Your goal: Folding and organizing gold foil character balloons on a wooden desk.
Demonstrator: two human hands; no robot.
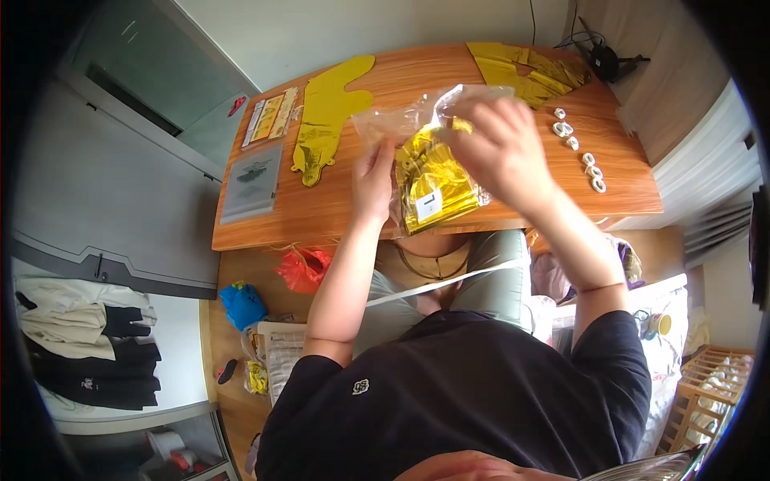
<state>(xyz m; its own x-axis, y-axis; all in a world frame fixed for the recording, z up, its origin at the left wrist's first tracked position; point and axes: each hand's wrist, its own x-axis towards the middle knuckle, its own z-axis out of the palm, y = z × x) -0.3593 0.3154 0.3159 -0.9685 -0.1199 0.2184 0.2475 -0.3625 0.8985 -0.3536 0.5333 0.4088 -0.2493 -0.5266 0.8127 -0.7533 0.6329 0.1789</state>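
Bag: clear, held up over the near edge of the table, between the two hands, its loose film spreading at the top
Gold foil: folded up inside the bag, with a white label low on its front
Left hand: thumb and fingers clamped on the bag's left edge, with the gold foil just to the right of that grip
Right hand: blurred, over the bag's upper right, fingers bent close to the top of the gold foil; cannot tell whether they pinch foil or film, or are apart
Tabletop: orange-brown wood grain with a curved far edge
Foil shape: gold, lying flat on the left half, well apart from the left hand
Foil sheet: gold, creased, at the far right, beyond the right hand
Rolls: small, white, in a loose row down the right side, some touching
Router: black, by the far right corner
Cards: printed, left of the foil shape
Clear packet: flat, nearer than the cards
Floor: wooden, with a red bag and a blue bag on the left
Room: grey door and pale and black clothes at left, slatted rack at lower right
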